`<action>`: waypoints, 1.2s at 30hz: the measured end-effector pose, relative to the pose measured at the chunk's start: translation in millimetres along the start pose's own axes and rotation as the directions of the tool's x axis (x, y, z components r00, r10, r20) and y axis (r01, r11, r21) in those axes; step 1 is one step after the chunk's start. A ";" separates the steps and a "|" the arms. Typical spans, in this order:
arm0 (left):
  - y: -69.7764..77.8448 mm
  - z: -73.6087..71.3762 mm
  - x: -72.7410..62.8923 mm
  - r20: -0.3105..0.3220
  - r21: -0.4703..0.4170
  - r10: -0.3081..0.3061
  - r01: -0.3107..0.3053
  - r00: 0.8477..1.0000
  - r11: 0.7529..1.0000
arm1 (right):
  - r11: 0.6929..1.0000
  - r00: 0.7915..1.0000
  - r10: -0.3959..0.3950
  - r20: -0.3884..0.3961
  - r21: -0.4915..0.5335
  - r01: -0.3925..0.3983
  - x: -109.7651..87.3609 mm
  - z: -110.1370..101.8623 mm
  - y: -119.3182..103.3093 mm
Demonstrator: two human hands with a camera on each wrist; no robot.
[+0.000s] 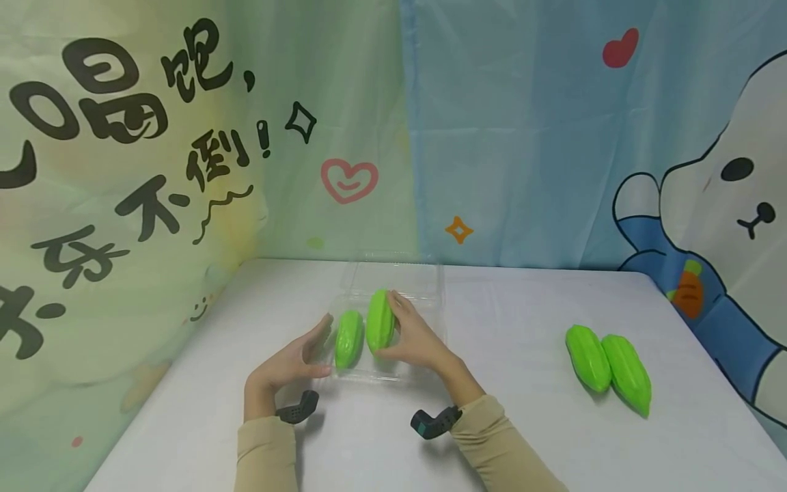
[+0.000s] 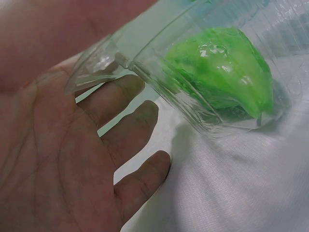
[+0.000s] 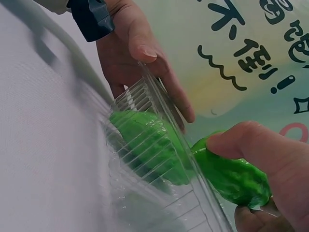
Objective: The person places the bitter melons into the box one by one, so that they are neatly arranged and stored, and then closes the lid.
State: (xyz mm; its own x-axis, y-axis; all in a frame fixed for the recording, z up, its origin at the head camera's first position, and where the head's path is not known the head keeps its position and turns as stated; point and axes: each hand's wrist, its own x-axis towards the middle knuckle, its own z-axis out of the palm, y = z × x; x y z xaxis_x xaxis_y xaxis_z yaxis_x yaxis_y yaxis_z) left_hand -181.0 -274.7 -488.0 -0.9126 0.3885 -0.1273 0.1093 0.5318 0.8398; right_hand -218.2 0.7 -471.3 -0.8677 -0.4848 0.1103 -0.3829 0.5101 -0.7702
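My right hand: pinches one ridged green fruit. Just left of it: second green fruit, inside clear plastic container. My left hand: fingers spread beside its rim, contact hard to tell.

White cloth-covered table, far edge by fabric backdrop. Left and far middle: pale yellow-green printed fabric curtain, bold black Chinese characters, thin black wavy line, black-outlined four-pointed star right of lettering, pink-outlined smiling heart below star. Far right: light blue printed fabric curtain, small orange four-pointed star, solid red heart higher up. Right edge: large white cartoon animal, blue clothing, orange carrot on front.
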 end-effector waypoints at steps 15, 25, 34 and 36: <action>-3.7 -1.0 -1.0 0.013 -0.034 0.045 -0.045 0.999 0.998 | 0.999 0.999 0.026 0.045 -0.026 -0.025 3.7 13.4 1.4; -0.1 -0.9 -1.3 0.007 -0.026 0.041 -0.040 0.999 0.999 | 0.999 0.997 0.045 0.067 -0.030 -0.043 4.9 17.7 2.8; -1.0 -0.7 -0.9 0.010 -0.033 0.045 -0.045 0.999 0.998 | 0.997 0.993 0.069 0.097 -0.040 -0.066 5.9 20.2 3.3; -1.5 -0.5 -0.8 0.013 -0.040 0.048 -0.047 0.999 0.998 | 0.996 0.991 0.078 0.110 -0.045 -0.074 5.7 20.6 3.0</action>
State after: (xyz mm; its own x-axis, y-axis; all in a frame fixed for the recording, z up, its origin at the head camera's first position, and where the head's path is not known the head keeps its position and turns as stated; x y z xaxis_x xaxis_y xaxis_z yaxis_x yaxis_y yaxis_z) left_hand -180.7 -276.2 -488.9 -0.9011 0.4233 -0.0942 0.1363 0.4827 0.8651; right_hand -217.8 -15.1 -486.0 -0.8549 -0.5184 -0.0199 -0.3319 0.5762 -0.7469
